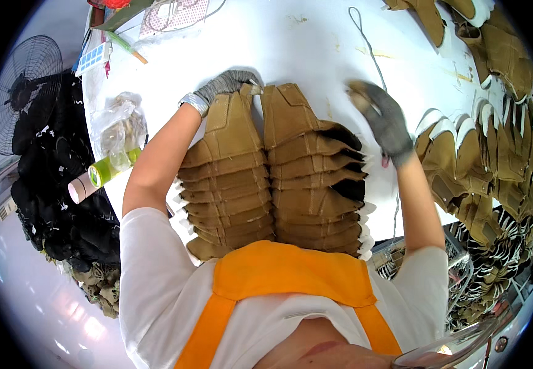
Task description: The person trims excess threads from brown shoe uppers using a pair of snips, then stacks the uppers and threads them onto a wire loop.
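Two rows of overlapping tan fabric shoe uppers lie side by side in front of me, a left row (pixel 226 184) and a right row (pixel 303 172), with white edging along their outer sides. In a grey glove, my left hand (pixel 232 81) curls over the far end of the topmost left shoe upper (pixel 231 120), its fingers closed at the corner. My right hand (pixel 384 123), also gloved in grey, is over the table to the right of the top right shoe upper (pixel 286 111) and apart from it. Motion smears its fingers, so their hold is unclear.
The white table (pixel 279 37) carries a thin cord (pixel 368 46). More tan uppers (pixel 457 154) are piled at the right. A green-and-pink bottle (pixel 103 172) and a clear plastic bag (pixel 119 123) lie left. Beyond stand a fan (pixel 23 92) and a black pile (pixel 57 184).
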### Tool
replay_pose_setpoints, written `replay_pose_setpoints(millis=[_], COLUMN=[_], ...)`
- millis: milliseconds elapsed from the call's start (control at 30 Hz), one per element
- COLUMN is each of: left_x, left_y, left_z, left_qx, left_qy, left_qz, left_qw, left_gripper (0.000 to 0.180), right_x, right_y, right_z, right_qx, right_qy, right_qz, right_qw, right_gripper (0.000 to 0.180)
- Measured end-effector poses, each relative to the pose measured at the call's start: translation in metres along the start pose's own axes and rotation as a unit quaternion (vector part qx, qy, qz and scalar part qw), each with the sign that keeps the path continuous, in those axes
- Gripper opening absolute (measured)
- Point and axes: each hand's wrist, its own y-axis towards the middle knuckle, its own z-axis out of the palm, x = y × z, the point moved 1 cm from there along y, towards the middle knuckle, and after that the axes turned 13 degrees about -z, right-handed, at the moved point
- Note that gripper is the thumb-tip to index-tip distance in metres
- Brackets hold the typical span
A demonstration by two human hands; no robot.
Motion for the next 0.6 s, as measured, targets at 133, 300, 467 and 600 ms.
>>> replay_pose_setpoints(millis=[133, 300, 467, 600], left_x=[0.002, 0.043, 0.014, 0.027], left_y=[0.012, 0.034, -0.004, -0.034], left_z=[0.006, 0.005, 0.026, 0.047], left_qx=[-0.008, -0.054, -0.045, -0.068], left_qy=[0.013, -0.014, 0.029, -0.001], left_qz=[0.004, 0.015, 0.023, -0.028], left_qw=[1.000, 0.998, 0.998, 0.997], left_gripper=[0.019, 0.023, 0.025, 0.025], right_x=[-0.065, -0.022, -0.010, 0.002], right_y=[0.109, 0.112, 0.092, 0.053], right_z=[0.079, 0.134, 0.129, 0.128], right_qx=[0.266, 0.298, 0.310, 0.292], right_qy=[-0.048, -0.093, -0.068, -0.047], right_qz=[0.135, 0.140, 0.174, 0.169], right_qw=[0.953, 0.939, 0.932, 0.940], right_gripper=[0.053, 0.081, 0.069, 0.060])
